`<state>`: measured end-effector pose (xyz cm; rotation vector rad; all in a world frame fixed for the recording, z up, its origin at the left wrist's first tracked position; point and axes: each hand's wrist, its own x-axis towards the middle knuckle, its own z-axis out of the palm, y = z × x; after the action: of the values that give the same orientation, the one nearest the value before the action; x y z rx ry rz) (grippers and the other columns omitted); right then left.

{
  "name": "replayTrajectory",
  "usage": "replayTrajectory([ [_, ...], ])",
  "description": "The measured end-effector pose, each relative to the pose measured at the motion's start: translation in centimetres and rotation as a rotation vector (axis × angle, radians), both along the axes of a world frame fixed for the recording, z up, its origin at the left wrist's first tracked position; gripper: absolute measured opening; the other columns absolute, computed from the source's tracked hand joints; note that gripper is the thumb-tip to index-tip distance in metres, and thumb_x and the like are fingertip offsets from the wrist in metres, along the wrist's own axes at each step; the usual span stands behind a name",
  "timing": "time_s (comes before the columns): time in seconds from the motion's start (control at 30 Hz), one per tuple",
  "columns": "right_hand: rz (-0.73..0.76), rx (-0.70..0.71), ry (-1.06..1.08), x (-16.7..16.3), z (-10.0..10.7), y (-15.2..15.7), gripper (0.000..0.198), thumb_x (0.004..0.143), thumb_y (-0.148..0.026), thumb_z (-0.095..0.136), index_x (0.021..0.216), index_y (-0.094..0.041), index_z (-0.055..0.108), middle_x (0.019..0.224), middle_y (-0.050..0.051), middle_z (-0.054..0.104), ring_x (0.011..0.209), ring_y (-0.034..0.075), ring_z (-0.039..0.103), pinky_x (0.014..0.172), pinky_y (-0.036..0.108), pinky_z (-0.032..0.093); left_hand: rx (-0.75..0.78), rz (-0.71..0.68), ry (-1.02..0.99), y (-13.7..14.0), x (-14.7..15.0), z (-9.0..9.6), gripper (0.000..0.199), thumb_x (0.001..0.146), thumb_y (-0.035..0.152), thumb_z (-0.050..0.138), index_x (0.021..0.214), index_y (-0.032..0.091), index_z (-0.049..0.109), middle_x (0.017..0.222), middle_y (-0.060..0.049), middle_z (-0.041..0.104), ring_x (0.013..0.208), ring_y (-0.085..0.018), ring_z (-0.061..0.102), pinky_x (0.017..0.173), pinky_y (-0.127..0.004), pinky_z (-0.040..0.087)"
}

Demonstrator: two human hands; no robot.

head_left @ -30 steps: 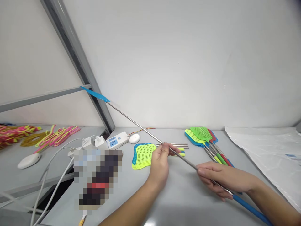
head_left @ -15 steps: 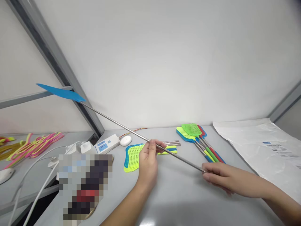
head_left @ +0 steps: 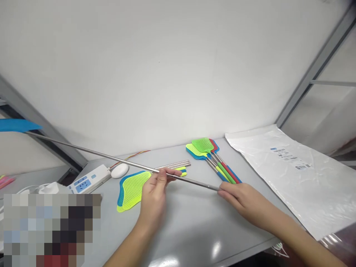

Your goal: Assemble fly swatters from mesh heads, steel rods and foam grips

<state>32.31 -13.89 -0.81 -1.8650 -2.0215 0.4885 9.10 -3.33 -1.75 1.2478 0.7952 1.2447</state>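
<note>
A fly swatter (head_left: 19,125) with a blue head and a long, thin metal rod slants across the view; its head is cut off at the left edge. My left hand (head_left: 155,191) is closed around the middle of the rod, thumb on top. Further right, my right hand (head_left: 243,202) grips the lower end, and the grip under its fingers is hidden. Behind my left hand lie yellow-green and blue swatter heads (head_left: 136,189) beside bare metal rods (head_left: 178,164) and short yellow and blue handles. To the right rests a bundle of short fly swatters (head_left: 203,145) in green, yellow, blue and red.
A large white plastic mailing bag (head_left: 267,159) with a printed label covers the table's right side. On the left are a white power strip (head_left: 96,176), a white oval object (head_left: 119,171) and cables. A blurred-out patch hides the lower left corner.
The camera view has turned to the right, so the table's things appear further left. Both hands still hold the swatter, whose blue head now partly leaves the view.
</note>
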Motion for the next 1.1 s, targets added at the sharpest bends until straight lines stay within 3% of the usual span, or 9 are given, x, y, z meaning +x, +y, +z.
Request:
replayTrajectory([
  [0.13,-0.019,0.051,-0.094,0.4,-1.0,-0.7,0.036,0.1,-0.045,0.026,0.078,-0.025,0.046,0.069,-0.003,0.057,0.063,0.017,0.055,0.058,0.027,0.032,-0.018,0.074,-0.085,0.5,-0.4,0.8,0.029,0.09,0.041,0.053,0.083,0.017,0.067,0.085,-0.005,0.067,0.088,-0.018,0.061,0.089,-0.033,0.046],
  [0.4,-0.087,0.071,-0.202,2.8,-2.3,-2.5,0.031,0.1,-0.043,0.029,0.088,-0.024,0.051,0.075,-0.001,0.065,0.066,0.02,0.063,0.057,0.028,0.037,-0.014,-0.022,-0.017,0.0,0.3,0.4,0.028,0.09,0.04,0.053,0.088,0.017,0.067,0.093,-0.007,0.067,0.091,-0.02,0.061,0.087,-0.035,0.047],
  [0.53,-0.083,0.128,-0.199,3.3,-2.9,-2.6,0.031,0.099,-0.043,0.031,0.092,-0.023,0.054,0.083,0.001,0.067,0.073,0.021,0.065,0.061,0.03,0.041,-0.019,-0.001,-0.037,0.0,0.0,0.4,0.027,0.09,0.04,0.054,0.088,0.017,0.067,0.093,-0.007,0.067,0.091,-0.019,0.061,0.085,-0.034,0.049],
  [0.73,-0.07,0.194,-0.199,2.9,-3.4,-2.8,0.033,0.1,-0.041,0.03,0.089,-0.022,0.055,0.08,0.002,0.067,0.068,0.019,0.064,0.058,0.029,0.039,-0.037,0.013,-0.046,-0.1,-0.2,0.4,0.028,0.087,0.042,0.058,0.088,0.016,0.068,0.092,-0.006,0.067,0.091,-0.018,0.061,0.088,-0.035,0.049],
  [1.03,-0.11,0.16,-0.245,1.6,-4.1,-2.4,0.035,0.1,-0.042,0.03,0.081,-0.022,0.052,0.067,0.002,0.065,0.058,0.02,0.061,0.053,0.029,0.03,-0.072,0.019,0.018,0.2,0.1,-0.7,0.032,0.085,0.046,0.059,0.088,0.016,0.068,0.094,-0.008,0.07,0.089,-0.019,0.063,0.085,-0.034,0.05],
  [1.1,-0.089,0.153,-0.243,0.5,-3.8,-2.0,0.037,0.1,-0.043,0.028,0.08,-0.022,0.05,0.068,0.002,0.065,0.059,0.02,0.061,0.053,0.028,0.029,-0.065,-0.035,0.083,-0.3,0.5,-1.2,0.031,0.084,0.045,0.061,0.089,0.016,0.069,0.094,-0.009,0.071,0.088,-0.02,0.064,0.085,-0.035,0.05],
])
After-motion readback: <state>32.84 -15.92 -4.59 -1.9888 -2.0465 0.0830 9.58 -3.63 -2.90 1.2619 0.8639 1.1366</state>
